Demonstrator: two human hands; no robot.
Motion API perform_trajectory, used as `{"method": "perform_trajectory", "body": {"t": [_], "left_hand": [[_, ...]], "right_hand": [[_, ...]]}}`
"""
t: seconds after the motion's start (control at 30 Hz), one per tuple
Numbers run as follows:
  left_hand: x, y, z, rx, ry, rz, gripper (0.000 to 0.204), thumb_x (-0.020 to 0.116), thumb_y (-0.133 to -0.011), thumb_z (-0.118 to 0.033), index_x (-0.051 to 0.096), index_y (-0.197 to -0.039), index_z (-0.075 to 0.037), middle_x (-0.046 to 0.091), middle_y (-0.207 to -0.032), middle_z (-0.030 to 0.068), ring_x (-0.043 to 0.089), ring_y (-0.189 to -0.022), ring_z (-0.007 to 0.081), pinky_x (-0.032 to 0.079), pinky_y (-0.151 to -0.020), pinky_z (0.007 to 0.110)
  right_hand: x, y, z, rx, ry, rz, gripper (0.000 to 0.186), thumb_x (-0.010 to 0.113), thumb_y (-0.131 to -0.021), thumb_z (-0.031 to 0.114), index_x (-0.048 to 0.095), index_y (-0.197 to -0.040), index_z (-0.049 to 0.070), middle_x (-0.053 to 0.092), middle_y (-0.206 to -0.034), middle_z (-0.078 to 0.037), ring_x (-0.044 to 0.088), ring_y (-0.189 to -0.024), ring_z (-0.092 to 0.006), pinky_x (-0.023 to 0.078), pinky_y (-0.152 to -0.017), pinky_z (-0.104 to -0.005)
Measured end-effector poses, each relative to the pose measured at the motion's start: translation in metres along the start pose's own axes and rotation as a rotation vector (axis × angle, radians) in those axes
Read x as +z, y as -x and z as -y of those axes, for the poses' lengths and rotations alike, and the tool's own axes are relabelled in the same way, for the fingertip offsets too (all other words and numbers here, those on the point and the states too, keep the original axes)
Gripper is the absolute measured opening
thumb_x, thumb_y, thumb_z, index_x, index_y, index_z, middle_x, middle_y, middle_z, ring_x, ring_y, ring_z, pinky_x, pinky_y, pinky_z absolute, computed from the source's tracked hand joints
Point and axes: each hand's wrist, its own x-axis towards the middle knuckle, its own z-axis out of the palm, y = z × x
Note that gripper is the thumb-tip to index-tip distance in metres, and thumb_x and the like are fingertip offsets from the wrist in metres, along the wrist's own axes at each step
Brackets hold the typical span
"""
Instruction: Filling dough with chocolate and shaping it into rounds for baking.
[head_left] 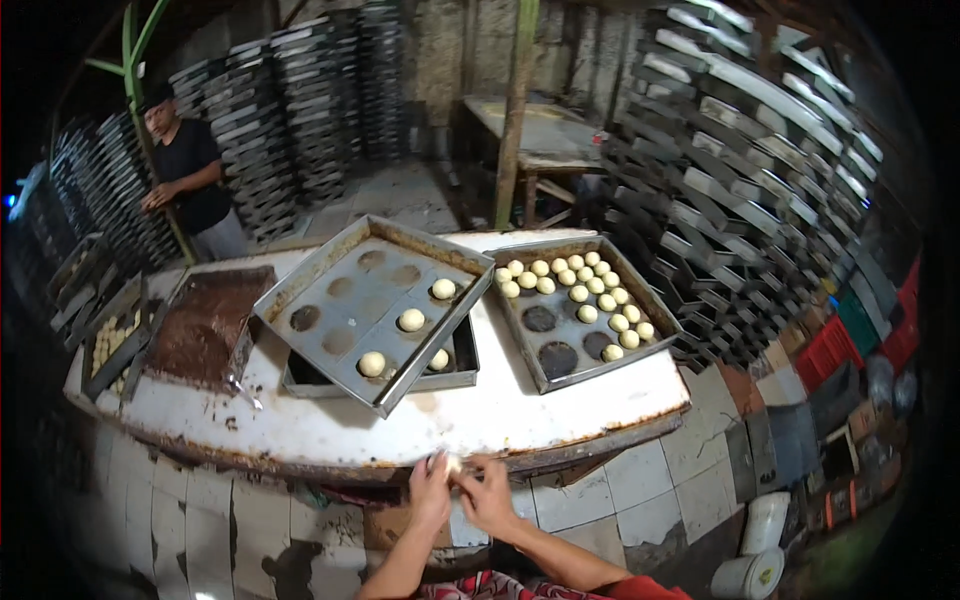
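Observation:
At the front edge of the white worktop point(540, 420), my left hand point(430, 485) and my right hand point(485, 495) are together, fingers closed around a pale dough ball point(452, 466) that they partly hide. Beyond them a metal tray point(350, 300) with dark round marks holds a few dough balls point(411, 319) and lies askew on another tray point(325, 380). To the right another tray point(560, 374) holds several pale balls in rows. To the left stand a pan of brown paste point(200, 315), with a utensil at its corner, and a narrow tray of small pale pieces point(110, 350).
Another person point(195, 175) stands at the back left by a post point(160, 190). Tall stacks of metal trays point(300, 120) line both sides. A back table point(520, 130) stands behind a central post. Red crates point(830, 350) and white buckets point(750, 570) are at the right on the tiled floor point(650, 470).

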Motion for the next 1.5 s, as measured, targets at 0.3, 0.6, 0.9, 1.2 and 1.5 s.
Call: {"method": "perform_trajectory", "body": {"t": [0.3, 0.6, 0.9, 1.2, 1.5], "left_hand": [[0.081, -0.08, 0.051, 0.86, -1.361, 0.284, 0.053, 0.062, -0.078, -0.02, 0.046, -0.127, -0.007, 0.047, -0.13, 0.01, 0.042, -0.123, 0.0294, 0.028, -0.104, 0.046], [-0.064, 0.04, 0.031, 0.552, -0.712, -0.462, 0.023, 0.06, -0.083, -0.003, 0.055, -0.106, -0.001, 0.059, -0.106, 0.0121, 0.06, -0.094, 0.0192, 0.049, -0.08, 0.029], [-0.054, 0.027, -0.003, 0.233, -0.901, 0.142, 0.038, 0.053, -0.091, -0.026, 0.049, -0.123, -0.005, 0.054, -0.114, 0.0144, 0.057, -0.103, 0.0265, 0.047, -0.084, 0.035], [-0.098, -0.037, -0.048, 0.241, -0.813, 1.02, 0.041, 0.051, -0.092, -0.032, 0.048, -0.125, -0.007, 0.054, -0.12, 0.0132, 0.053, -0.11, 0.0279, 0.042, -0.093, 0.037], [-0.145, -0.063, -0.129, 0.299, -0.664, 1.023, 0.046, 0.059, -0.088, -0.032, 0.05, -0.126, -0.008, 0.053, -0.123, 0.0128, 0.052, -0.112, 0.0283, 0.041, -0.094, 0.038]], "right_hand": [[0.004, -0.074, -0.173, 0.391, -0.402, -0.123, 0.019, 0.049, -0.087, 0.013, 0.061, -0.089, -0.002, 0.06, -0.085, -0.02, 0.056, -0.082, -0.035, 0.044, -0.08, -0.0402], [0.003, -0.07, -0.192, -0.17, 0.084, 0.126, 0.012, 0.061, -0.071, 0.009, 0.054, -0.076, 0.001, 0.053, -0.084, -0.021, 0.049, -0.081, -0.037, 0.039, -0.072, -0.0463], [-0.014, -0.073, -0.177, -0.292, 0.148, 0.24, 0.005, 0.062, -0.07, 0.006, 0.058, -0.073, 0.004, 0.056, -0.078, -0.015, 0.051, -0.08, -0.0354, 0.04, -0.073, -0.0449], [-0.017, -0.031, -0.168, -0.289, 0.482, 0.223, 0.028, 0.066, -0.058, 0.021, 0.061, -0.082, 0.007, 0.059, -0.083, -0.013, 0.055, -0.08, -0.0324, 0.044, -0.075, -0.0456], [-0.029, -0.224, 0.036, 0.327, -0.477, 1.442, 0.032, 0.057, -0.088, 0.035, 0.061, -0.102, 0.006, 0.062, -0.097, -0.007, 0.058, -0.091, -0.0189, 0.047, -0.08, -0.0332]]}}
